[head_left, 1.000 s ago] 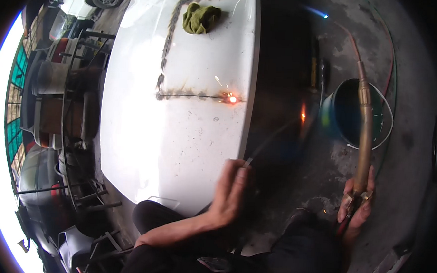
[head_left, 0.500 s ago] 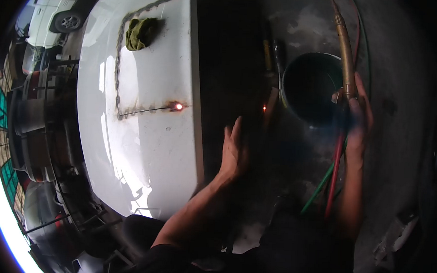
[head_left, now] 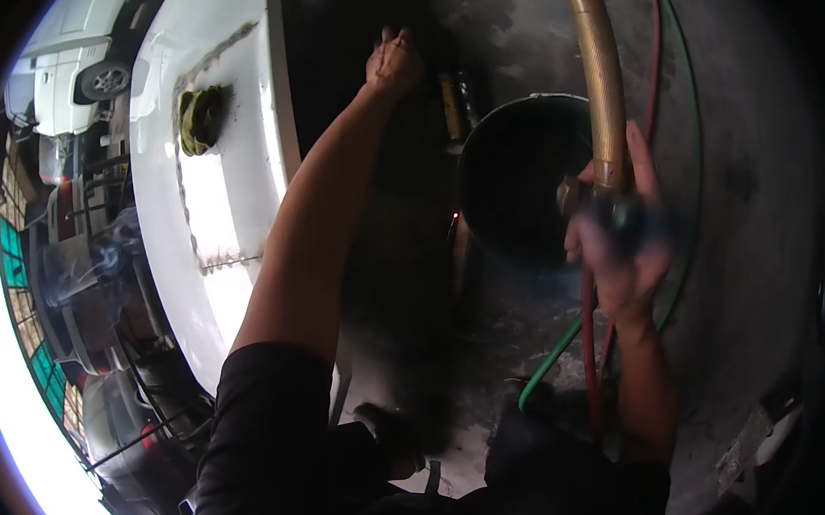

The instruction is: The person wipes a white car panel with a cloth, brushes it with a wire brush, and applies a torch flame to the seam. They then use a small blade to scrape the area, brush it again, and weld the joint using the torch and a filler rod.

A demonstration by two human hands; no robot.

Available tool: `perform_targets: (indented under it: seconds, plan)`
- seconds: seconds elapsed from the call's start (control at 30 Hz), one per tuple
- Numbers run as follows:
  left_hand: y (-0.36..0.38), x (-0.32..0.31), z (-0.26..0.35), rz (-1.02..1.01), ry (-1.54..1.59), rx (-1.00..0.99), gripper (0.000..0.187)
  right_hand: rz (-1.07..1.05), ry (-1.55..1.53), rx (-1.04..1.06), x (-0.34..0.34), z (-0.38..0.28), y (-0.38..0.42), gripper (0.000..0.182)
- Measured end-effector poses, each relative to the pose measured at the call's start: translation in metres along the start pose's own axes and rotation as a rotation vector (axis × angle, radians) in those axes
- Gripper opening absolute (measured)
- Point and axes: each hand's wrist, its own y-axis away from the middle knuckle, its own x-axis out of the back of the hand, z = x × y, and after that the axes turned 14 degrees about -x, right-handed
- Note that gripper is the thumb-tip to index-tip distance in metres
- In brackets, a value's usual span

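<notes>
My right hand (head_left: 629, 253) is wrapped around the valve end of a brass gas torch (head_left: 600, 77), partly blurred; the torch points up and away, its tip out of view. Red hose (head_left: 590, 357) and green hose (head_left: 551, 360) run down from it. Stretched far forward, my left hand (head_left: 393, 68) is over the dark gap beside the white panel, fingers slightly bent and apart, nothing visible in them. A yellow-handled tool (head_left: 451, 107) lies just right of it. The white panel (head_left: 244, 112) carries a dark, scorched seam (head_left: 189, 211) and a crumpled olive cloth (head_left: 200, 119).
A dark round bucket (head_left: 472, 168) stands on the floor under the torch. A small orange glow (head_left: 456, 215) shows beside it. Further hoses (head_left: 692, 178) trail along the floor on the right. Vehicles, including a white one (head_left: 70, 86), stand at the left.
My left hand has moved up and forward, past the panel's edge. The torch in my right hand has shifted left and nearer. The view has turned; the bright glow on the panel seam is gone.
</notes>
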Motion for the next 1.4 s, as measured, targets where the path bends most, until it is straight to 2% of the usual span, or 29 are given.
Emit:
perform_targets:
  seconds: [0.07, 0.13, 0.17, 0.23, 0.27, 0.3, 0.33, 0.37, 0.4, 0.47, 0.6, 0.67, 0.8, 0.9, 0.97, 1.0, 1.07, 1.1, 1.13, 1.17, 1.2, 1.23, 1.3, 1.33, 1.4]
  plan:
    - [-0.026, 0.002, -0.002, 0.002, 0.027, 0.004, 0.042, 0.029, 0.011, 0.020, 0.001, 0.004, -0.003, 0.077]
    - [-0.049, 0.000, -0.007, 0.067, -0.083, -0.094, 0.054, 0.074, 0.034, 0.066, 0.002, 0.009, -0.004, 0.080]
    - [-0.072, -0.020, -0.030, 0.058, -0.077, -0.098, 0.054, 0.074, 0.116, 0.121, 0.007, 0.014, -0.005, 0.080]
    - [-0.118, -0.071, -0.092, 0.125, -0.358, -0.318, 0.057, 0.051, 0.160, 0.128, 0.011, 0.014, -0.004, 0.081]
    - [-0.119, -0.069, -0.091, 0.122, -0.353, -0.317, 0.057, 0.025, 0.204, 0.143, 0.013, 0.014, -0.007, 0.081]
    - [-0.124, -0.066, -0.090, 0.148, -0.232, -0.294, 0.056, 0.063, 0.236, 0.252, 0.014, 0.025, -0.010, 0.082]
    - [-0.128, -0.062, -0.088, 0.172, -0.113, -0.270, 0.056, 0.064, 0.239, 0.252, 0.014, 0.022, -0.010, 0.082]
    - [-0.131, -0.065, -0.093, 0.166, -0.161, -0.355, 0.049, 0.075, 0.246, 0.156, 0.013, 0.017, -0.005, 0.082]
    - [-0.133, -0.070, -0.095, 0.167, -0.159, -0.356, 0.049, 0.087, 0.253, 0.061, 0.012, 0.014, -0.001, 0.082]
    - [-0.134, -0.080, -0.099, 0.090, -0.100, -0.232, 0.059, 0.092, 0.287, 0.055, 0.013, 0.019, 0.000, 0.081]
    - [-0.093, -0.044, -0.053, 0.016, -0.110, -0.089, 0.071, 0.089, 0.265, 0.109, 0.010, 0.021, -0.005, 0.080]
    - [-0.088, -0.041, -0.049, 0.022, -0.171, -0.109, 0.060, 0.085, 0.382, 0.129, 0.009, 0.018, -0.006, 0.080]
    - [-0.070, -0.039, -0.050, -0.048, -0.089, -0.081, 0.047, 0.082, 0.371, 0.077, 0.007, 0.015, -0.004, 0.080]
    - [-0.056, -0.059, -0.052, -0.012, 0.064, 0.048, 0.039, 0.123, 0.390, 0.079, 0.007, 0.019, -0.003, 0.080]
    - [-0.045, -0.077, -0.050, 0.118, 0.124, 0.220, 0.041, 0.131, 0.381, 0.025, 0.002, 0.013, -0.003, 0.077]
    - [-0.043, -0.089, -0.056, 0.129, 0.118, 0.224, 0.041, 0.129, 0.357, 0.031, 0.001, 0.011, -0.005, 0.076]
    - [-0.042, -0.109, -0.065, 0.275, 0.505, 0.361, 0.046, 0.127, 0.324, 0.044, -0.002, 0.009, -0.008, 0.075]
    - [-0.034, -0.094, -0.050, 0.247, 0.491, 0.370, 0.054, 0.133, 0.291, 0.037, -0.003, 0.010, -0.008, 0.075]
    - [-0.034, -0.114, -0.054, 0.245, 0.487, 0.370, 0.054, 0.133, 0.287, 0.036, -0.002, 0.010, -0.007, 0.075]
    - [-0.035, -0.162, -0.077, 0.681, 0.158, 0.108, 0.034, 0.132, 0.277, 0.020, -0.002, 0.008, -0.005, 0.075]
    - [-0.028, -0.186, -0.095, 1.089, -0.198, -0.169, 0.023, 0.123, 0.265, 0.006, -0.003, 0.008, -0.005, 0.075]
    - [-0.021, -0.180, -0.092, 1.091, -0.208, -0.164, 0.023, 0.070, 0.334, 0.104, 0.003, 0.014, -0.008, 0.078]
    - [-0.003, -0.148, -0.065, 0.546, 0.549, 0.351, 0.028, 0.070, 0.327, 0.090, 0.003, 0.012, -0.009, 0.078]
    - [0.006, -0.122, -0.051, 0.554, 0.547, 0.352, 0.028, 0.072, 0.318, 0.074, 0.002, 0.009, -0.008, 0.077]
    - [0.021, -0.074, -0.028, 0.208, 0.378, 0.414, 0.032, 0.081, 0.203, 0.014, -0.005, 0.002, -0.006, 0.072]
